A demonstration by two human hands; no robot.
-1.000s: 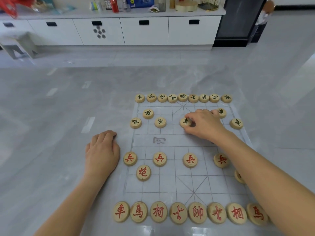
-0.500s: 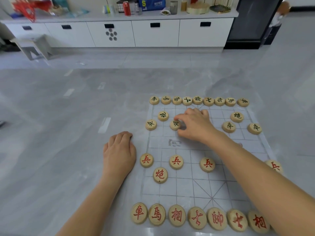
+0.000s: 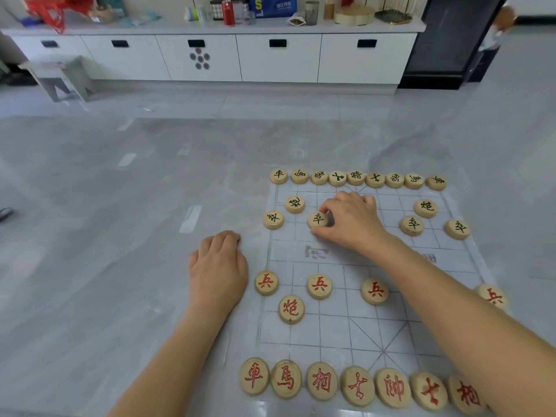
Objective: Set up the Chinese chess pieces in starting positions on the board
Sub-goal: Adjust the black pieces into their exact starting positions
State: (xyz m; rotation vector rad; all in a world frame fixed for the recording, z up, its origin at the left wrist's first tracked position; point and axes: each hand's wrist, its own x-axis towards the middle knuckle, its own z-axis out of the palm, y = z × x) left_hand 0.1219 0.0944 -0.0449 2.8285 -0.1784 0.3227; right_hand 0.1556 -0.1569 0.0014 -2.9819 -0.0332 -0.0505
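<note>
Grey tile floor [image 3: 90, 266], white cabinets [image 3: 276, 58] behind, board [image 3: 346, 329] — right grip [image 3: 352, 221] pinching black piece [image 3: 317, 219], left grip [image 3: 218, 266] relaxed.

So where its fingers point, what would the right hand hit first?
Likely the far-left black soldier, just beyond the pinched soldier in the right hand; depth is hard to judge.

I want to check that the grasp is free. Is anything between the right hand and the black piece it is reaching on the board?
Nothing visible. The right hand pinches the black piece directly. The upper-left piece and the left-edge piece lie apart from it on the board.
</note>
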